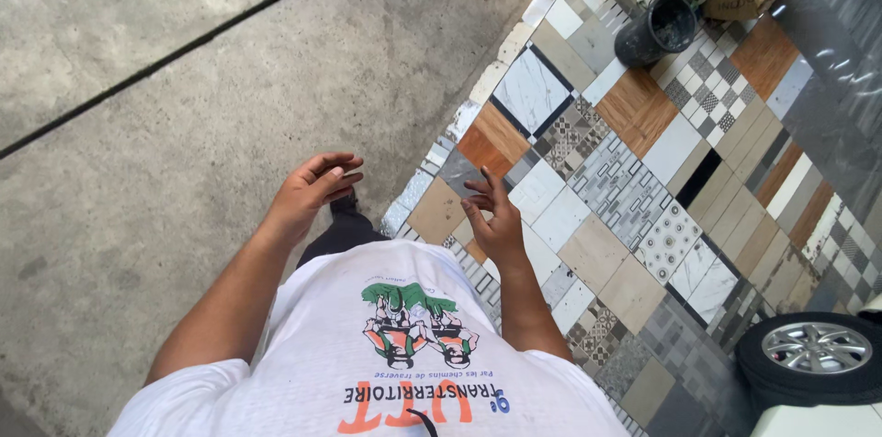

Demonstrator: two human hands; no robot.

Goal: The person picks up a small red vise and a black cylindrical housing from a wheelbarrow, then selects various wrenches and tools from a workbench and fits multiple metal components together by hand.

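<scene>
Bare left hand [317, 187] and right hand [494, 221] hover empty (fingers loosely spread).

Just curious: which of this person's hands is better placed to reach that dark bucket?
Probably the right hand: it hovers empty over the patchwork tiles, on the bucket's side. The left hand hangs over bare concrete.

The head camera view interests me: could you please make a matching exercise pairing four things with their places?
Things:
1. dark round bucket
2. black car tyre with silver rim
3. left hand
4. right hand

Places:
A. bottom right corner
B. over the grey concrete floor
C. top, on the patchwork tile floor
D. over the tiles' edge

Pairs: 1-C, 2-A, 3-B, 4-D
</scene>
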